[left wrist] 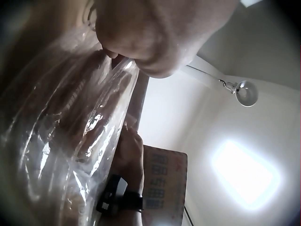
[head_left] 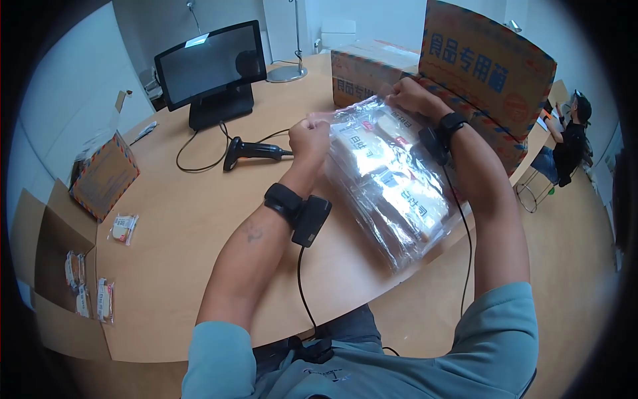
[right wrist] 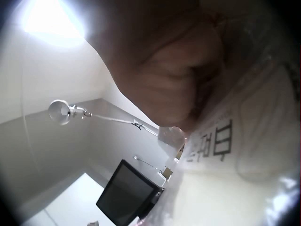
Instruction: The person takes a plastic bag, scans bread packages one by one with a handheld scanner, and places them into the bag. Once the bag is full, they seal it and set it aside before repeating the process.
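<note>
A large clear plastic bag (head_left: 392, 243) leans toward the body at the table's front right, with several wrapped packs of sliced white bread (head_left: 364, 151) inside. My left hand (head_left: 310, 141) grips the bag's upper left corner with curled fingers. At the upper right edge, my right hand (head_left: 413, 97) holds the plastic too. Wrinkled film (left wrist: 51, 146) hangs below the left hand in the left wrist view. The right wrist view has a printed bread pack (right wrist: 221, 141) close beneath the curled right hand (right wrist: 164, 75).
Cardboard boxes (head_left: 482, 63) stand behind the bag. A barcode scanner (head_left: 256, 150) and a monitor (head_left: 212, 66) are on the table (head_left: 199, 219). To the left are an open carton (head_left: 50, 246), a smaller box (head_left: 106, 176) and loose bread packs (head_left: 123, 229). Another person (head_left: 571, 136) sits far right.
</note>
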A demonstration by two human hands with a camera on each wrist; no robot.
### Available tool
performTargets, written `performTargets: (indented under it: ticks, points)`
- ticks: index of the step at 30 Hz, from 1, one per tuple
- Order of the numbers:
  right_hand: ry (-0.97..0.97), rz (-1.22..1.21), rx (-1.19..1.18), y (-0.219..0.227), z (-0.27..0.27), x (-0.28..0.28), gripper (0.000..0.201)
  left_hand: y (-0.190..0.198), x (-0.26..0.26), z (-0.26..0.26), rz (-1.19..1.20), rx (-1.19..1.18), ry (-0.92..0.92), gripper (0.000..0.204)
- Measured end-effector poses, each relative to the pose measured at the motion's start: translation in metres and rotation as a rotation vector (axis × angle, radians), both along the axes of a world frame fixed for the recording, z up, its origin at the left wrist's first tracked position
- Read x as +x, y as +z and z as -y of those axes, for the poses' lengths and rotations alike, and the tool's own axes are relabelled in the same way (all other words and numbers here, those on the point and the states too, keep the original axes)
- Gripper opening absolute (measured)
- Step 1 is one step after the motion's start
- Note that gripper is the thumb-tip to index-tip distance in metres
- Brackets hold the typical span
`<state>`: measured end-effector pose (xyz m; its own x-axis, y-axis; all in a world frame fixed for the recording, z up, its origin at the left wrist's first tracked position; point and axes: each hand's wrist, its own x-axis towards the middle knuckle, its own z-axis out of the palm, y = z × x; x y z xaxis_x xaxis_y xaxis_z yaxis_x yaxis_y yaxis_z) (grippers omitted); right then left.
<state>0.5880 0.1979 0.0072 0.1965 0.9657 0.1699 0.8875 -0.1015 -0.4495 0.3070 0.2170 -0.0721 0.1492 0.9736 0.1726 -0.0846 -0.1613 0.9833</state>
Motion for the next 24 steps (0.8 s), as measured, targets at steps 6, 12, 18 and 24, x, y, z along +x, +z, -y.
performTargets:
  ticks: [6, 12, 18, 24]
  points:
    - [0.0, 0.467, 0.109, 0.009, 0.032, -0.031, 0.026, -0.009, 0.004, -0.002, -0.325, 0.192, 0.254, 0.043]
    - [0.283, 0.586, 0.286, 0.022, 0.047, -0.041, 0.023, -0.004, -0.012, 0.01, -0.315, 0.528, 0.327, 0.049]
    - [0.205, 0.368, -0.018, -0.001, 0.049, -0.046, 0.027, -0.009, -0.016, 0.03, -0.426, 0.83, -0.121, 0.039]
    - [0.113, 0.544, 0.109, 0.036, 0.041, -0.058, 0.023, -0.001, -0.02, 0.028, -0.44, 0.834, -0.185, 0.042]
